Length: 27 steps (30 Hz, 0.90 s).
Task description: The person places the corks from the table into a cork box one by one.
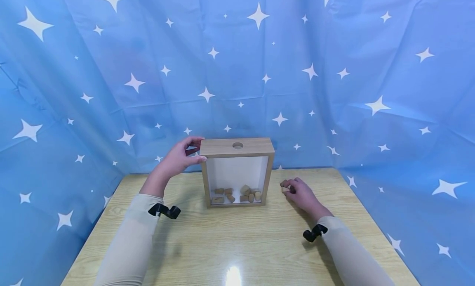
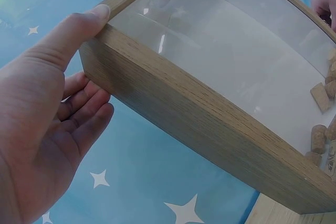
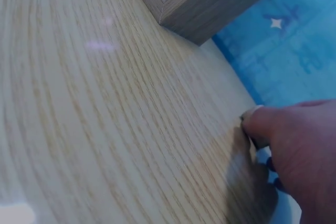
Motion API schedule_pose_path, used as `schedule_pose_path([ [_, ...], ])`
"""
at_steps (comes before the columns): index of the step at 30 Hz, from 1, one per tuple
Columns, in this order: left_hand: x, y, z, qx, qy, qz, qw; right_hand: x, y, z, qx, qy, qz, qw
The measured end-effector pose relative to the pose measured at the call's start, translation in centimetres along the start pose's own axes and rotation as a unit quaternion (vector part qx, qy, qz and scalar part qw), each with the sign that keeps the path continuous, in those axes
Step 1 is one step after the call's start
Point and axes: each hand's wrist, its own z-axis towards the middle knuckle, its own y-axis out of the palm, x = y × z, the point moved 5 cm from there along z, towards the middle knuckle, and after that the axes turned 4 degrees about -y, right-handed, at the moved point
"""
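Observation:
A wooden shadow box [image 1: 237, 147] with a clear front and a round hole in its top stands upright on the table. Several wine corks [image 1: 250, 197] lie along its bottom inside. My left hand [image 1: 178, 157] grips the box's upper left corner, its thumb on the front edge of the frame [image 2: 173, 87] and the fingers behind. To the right of the box, my right hand [image 1: 302, 196] is low at the tabletop and pinches a cork [image 1: 285, 190]. A second cork [image 1: 283, 183] shows just behind it. The right wrist view mostly hides the pinched cork behind the thumb.
The light wood-grain table [image 1: 230, 240] ends a short way behind the box. A blue curtain [image 1: 237, 71] with white stars hangs at the back and sides. Each forearm wears a black wrist mount [image 1: 315, 233].

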Motion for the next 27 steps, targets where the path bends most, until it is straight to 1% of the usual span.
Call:
schedule_pose_path([
  [8, 0.0, 0.0, 0.0, -0.002, 0.001, -0.001, 1.0, -0.2, -0.1, -0.3, 0.009, -0.006, 0.006, 0.9999],
  [17, 0.1, 0.0, -0.1, -0.003, 0.004, -0.004, 1.0, -1.6, -1.2, -0.6, 0.02, -0.022, 0.033, 0.999],
  [22, 0.0, 0.0, 0.0, -0.001, 0.002, -0.003, 1.0, -2.6, -2.2, -0.6, 0.028, -0.03, 0.023, 0.9989],
  [27, 0.0, 0.0, 0.0, -0.003, 0.002, -0.002, 1.0, -3.7, -3.2, -0.6, 0.045, -0.056, 0.007, 0.9974],
])
